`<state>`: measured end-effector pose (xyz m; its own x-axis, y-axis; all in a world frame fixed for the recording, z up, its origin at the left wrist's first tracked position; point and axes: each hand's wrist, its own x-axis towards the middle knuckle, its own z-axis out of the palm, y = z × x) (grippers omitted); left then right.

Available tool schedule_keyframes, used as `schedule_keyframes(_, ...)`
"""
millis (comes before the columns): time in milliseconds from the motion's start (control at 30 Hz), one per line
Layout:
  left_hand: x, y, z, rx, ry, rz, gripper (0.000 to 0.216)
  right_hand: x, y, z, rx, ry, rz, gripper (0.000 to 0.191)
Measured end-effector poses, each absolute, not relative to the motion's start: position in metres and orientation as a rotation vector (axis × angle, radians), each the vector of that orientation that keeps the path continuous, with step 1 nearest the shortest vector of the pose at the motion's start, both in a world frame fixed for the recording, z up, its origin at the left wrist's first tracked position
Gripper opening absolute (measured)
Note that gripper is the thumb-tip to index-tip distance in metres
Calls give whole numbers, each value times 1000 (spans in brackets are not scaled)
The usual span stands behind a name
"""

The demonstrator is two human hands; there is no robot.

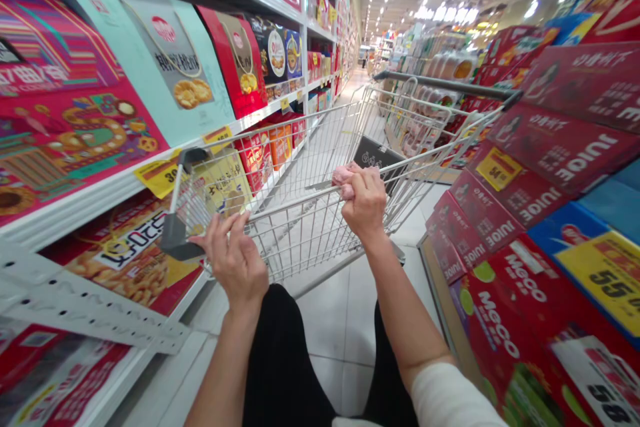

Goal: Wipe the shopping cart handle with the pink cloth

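Observation:
A wire shopping cart (pixel 305 167) stands in front of me in a shop aisle, tilted in the view. My left hand (pixel 234 257) grips the cart's handle bar (pixel 295 203) near its grey left end, fingers curled over the bar. My right hand (pixel 365 203) is closed round the same bar further right, with a pink cloth (pixel 344 177) bunched between the fingers and the bar. The basket looks empty except for a dark sign panel (pixel 376 155) on its far side.
Shelves (pixel 100 197) of red and teal biscuit gift boxes with yellow price tags line the left. Stacked red drink cartons (pixel 520 213) crowd the right, close to the cart. The white tiled aisle (pixel 345 320) runs ahead between them. My black trousers show below.

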<state>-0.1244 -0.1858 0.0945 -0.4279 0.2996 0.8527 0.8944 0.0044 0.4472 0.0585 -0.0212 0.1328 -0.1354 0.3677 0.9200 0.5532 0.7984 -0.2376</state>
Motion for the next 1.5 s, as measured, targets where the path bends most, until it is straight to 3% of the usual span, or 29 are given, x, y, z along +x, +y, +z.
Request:
schedule_keyframes(300, -121, -190, 86, -1288, -1780, -1377, 58, -27, -103, 120, -454, -2043, -211, 32)
schedule_keyframes(733, -94, -187, 82, -1316, -1784, -1413, 58, 31, -52, 113, -839, -1612, -46, 29)
schedule_keyframes(1033, -98, -189, 80, -1421, -1808, -1353, 61, -7, -101, 105, -544, -1839, -118, 23)
schedule_keyframes(1300, -97, -187, 87, -1447, -1837, -1376, 64, 52, -21, 107, -755, -1565, -56, 30)
schedule_keyframes(1500, -99, -183, 84, -1417, -1773, -1331, 60, 12, -54, 78, -757, -1630, -58, 40)
